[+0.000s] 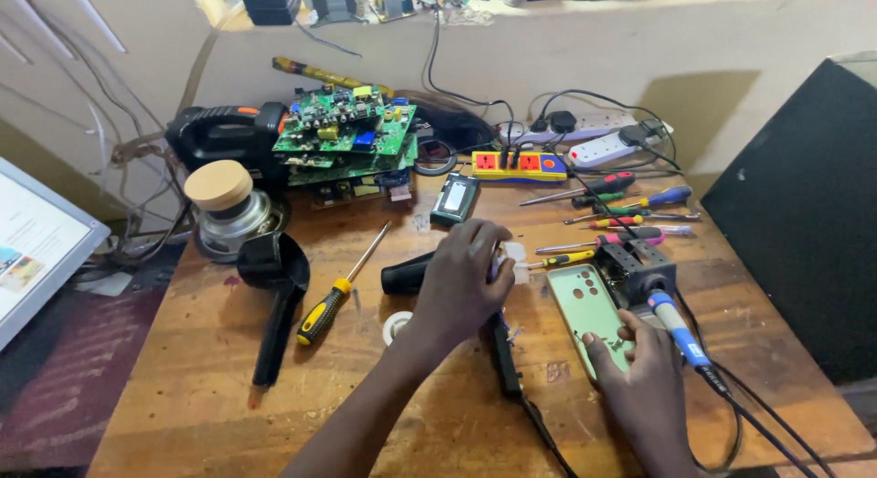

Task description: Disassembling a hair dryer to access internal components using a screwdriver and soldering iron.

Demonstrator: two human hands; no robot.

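Right hand [644, 373] presses flat green case [591, 315] (rounded corners) on worn wood table [210, 387]

Left hand [461, 282]: fingers curled shut, back up, forearm running in from 7 o'clock.
Right hand [644, 373]: palm down, fingers spread flat, pointing to 11 o'clock, wrist at 6 o'clock.

2 bare forearms, left hand [461, 282] and right hand [644, 368], no sleeves.
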